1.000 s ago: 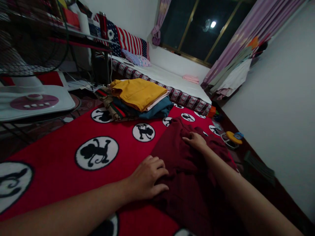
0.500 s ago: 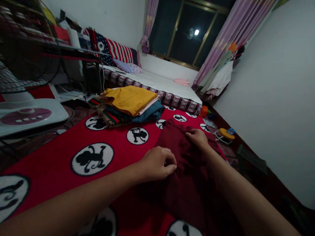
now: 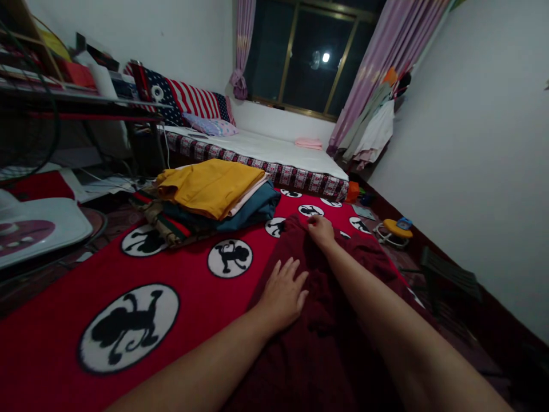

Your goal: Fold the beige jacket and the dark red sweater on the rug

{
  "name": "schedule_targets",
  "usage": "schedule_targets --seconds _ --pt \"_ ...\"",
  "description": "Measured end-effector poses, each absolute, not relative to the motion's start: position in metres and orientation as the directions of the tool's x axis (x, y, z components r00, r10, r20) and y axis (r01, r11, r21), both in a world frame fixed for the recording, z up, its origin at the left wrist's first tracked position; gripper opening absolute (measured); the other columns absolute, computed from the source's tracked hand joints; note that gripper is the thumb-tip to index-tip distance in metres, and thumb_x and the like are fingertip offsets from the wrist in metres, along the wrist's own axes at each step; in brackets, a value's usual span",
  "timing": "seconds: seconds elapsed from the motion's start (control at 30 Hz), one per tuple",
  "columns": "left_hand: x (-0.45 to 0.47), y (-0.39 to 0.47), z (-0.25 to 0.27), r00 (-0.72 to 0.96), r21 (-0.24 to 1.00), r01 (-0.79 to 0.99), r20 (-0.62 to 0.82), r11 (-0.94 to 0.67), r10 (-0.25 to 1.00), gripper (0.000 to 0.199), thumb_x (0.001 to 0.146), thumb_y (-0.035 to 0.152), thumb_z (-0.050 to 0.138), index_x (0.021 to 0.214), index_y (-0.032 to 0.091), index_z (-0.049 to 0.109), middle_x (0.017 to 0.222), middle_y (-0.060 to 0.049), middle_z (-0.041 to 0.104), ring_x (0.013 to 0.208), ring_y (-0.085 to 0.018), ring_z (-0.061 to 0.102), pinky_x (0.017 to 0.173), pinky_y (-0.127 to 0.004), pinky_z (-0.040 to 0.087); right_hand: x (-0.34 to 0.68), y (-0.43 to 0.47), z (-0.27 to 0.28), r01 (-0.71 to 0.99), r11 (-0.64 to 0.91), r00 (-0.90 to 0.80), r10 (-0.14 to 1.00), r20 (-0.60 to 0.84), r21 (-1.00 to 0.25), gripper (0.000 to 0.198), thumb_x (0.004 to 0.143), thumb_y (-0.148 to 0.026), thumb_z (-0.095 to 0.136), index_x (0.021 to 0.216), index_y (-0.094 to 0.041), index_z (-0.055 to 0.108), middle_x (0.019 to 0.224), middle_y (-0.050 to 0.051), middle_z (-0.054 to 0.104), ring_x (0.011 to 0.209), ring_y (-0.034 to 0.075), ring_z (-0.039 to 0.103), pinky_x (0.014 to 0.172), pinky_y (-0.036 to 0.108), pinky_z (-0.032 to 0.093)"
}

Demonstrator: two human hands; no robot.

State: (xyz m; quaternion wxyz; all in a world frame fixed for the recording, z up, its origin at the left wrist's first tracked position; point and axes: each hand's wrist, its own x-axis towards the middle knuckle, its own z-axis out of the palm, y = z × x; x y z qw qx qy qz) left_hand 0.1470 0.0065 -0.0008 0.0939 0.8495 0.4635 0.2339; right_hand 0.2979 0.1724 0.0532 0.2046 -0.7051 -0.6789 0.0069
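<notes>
Red blanket, maroon garment, long axis toward bed

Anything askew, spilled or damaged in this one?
Nothing looks spilled or damaged. The dark red fabric is bunched and creased beside the person's left hand, unlike the folded yellow cloth; beneath that, a brown patterned cloth with green-and-red stripes juts out leftward, leaving uneven edges.

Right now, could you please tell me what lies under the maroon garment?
The maroon garment lies on the red monkey-print cloth; anything else beneath it is covered from view.
</notes>
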Motion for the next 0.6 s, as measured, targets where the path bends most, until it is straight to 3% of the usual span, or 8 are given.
schedule_targets --seconds 0.13,0.2,0.27,0.33,0.4,0.6 --pt "0.147 0.003 0.001 0.462 0.368 0.753 0.295 -0.546 0.836 0.045 0.094 0.036 0.044 0.136 0.02 0.051 0.15 -0.012 0.039 0.142 -0.028 0.028 0.118 -0.051 0.019 0.284 0.207 0.042 0.94 0.022 0.074 0.962 0.264 -0.341 0.049 0.082 -0.031 0.062 0.129 -0.017 0.054 0.118 0.01 0.067 0.106 0.021 0.062 0.087 0.028 0.047" --pt "0.148 0.002 0.002 0.457 0.372 0.755 0.292 -0.54 0.84 0.045 0.095 0.036 0.043 0.136 0.021 0.05 0.151 -0.012 0.038 0.143 -0.027 0.027 0.118 -0.051 0.02 0.281 0.218 0.04 0.94 0.04 0.045 0.969 0.241 -0.337 0.056 0.076 -0.034 0.07 0.127 -0.017 0.056 0.113 0.011 0.069 0.101 0.023 0.064 0.083 0.029 0.048" --pt "0.148 0.002 0.002 0.451 0.376 0.754 0.298 -0.538 0.841 0.046 0.095 0.037 0.043 0.137 0.021 0.049 0.152 -0.011 0.037 0.143 -0.028 0.025 0.118 -0.051 0.02 0.28 0.225 0.039 0.944 0.063 0.016 0.972 0.236 -0.324 0.041 0.075 -0.033 0.07 0.113 -0.018 0.065 0.104 0.01 0.071 0.097 0.023 0.065 0.08 0.029 0.047" --pt "0.148 0.003 0.0 0.451 0.377 0.752 0.305 -0.541 0.839 0.047 0.094 0.037 0.043 0.138 0.021 0.048 0.153 -0.011 0.034 0.144 -0.028 0.023 0.117 -0.053 0.02 0.28 0.227 0.037 0.948 0.072 0.019 0.96 0.278 -0.311 0.026 0.083 -0.032 0.06 0.104 -0.018 0.069 0.104 0.01 0.071 0.1 0.023 0.063 0.083 0.029 0.045" --pt "0.148 0.004 -0.001 0.455 0.376 0.751 0.302 -0.543 0.838 0.049 0.094 0.037 0.043 0.14 0.021 0.046 0.154 -0.012 0.032 0.144 -0.029 0.021 0.117 -0.054 0.02 0.281 0.226 0.035 0.951 0.071 0.034 0.944 0.329 -0.302 0.026 0.088 -0.029 0.051 0.104 -0.018 0.069 0.11 0.01 0.069 0.105 0.022 0.06 0.087 0.03 0.044" --pt "0.148 0.005 -0.001 0.461 0.358 0.757 0.3 -0.547 0.835 0.05 0.095 0.039 0.041 0.14 0.021 0.046 0.154 -0.011 0.031 0.145 -0.029 0.021 0.118 -0.053 0.019 0.27 0.219 0.044 0.955 0.075 0.042 0.925 0.378 -0.288 0.028 0.083 -0.024 0.056 0.109 -0.019 0.065 0.115 0.01 0.064 0.101 0.021 0.061 0.084 0.029 0.045"
